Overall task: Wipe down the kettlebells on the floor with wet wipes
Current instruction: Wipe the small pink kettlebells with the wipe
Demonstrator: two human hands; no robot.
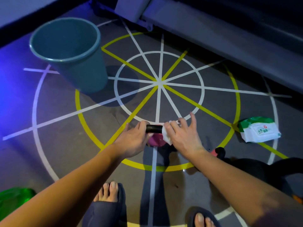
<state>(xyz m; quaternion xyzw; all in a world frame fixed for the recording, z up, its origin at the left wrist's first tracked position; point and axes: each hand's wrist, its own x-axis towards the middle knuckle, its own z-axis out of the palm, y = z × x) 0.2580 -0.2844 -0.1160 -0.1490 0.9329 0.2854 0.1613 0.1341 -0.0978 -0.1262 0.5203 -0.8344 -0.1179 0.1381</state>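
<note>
1. Below the forearms, two bare feet in dark sandals [113, 194] stand on the taped floor [180, 99]
2. Between the hands stands the pink kettlebell [155, 140], handle up; the black handle [154, 129] has its long axis running left to right, from one hand to the other
3. The left hand [133, 140] grips the handle's left end, fingers curled round it
4. The right hand [182, 135] pinches a white wipe [166, 136] against the handle's right end, outer fingers spread
5. Right of the right hand, well apart, lies the wipes pack [259, 130], label up; whether its flap is open cannot be told
6. Beyond the left hand, a teal bucket [85, 74] stands upright, only bare inner wall showing
</note>
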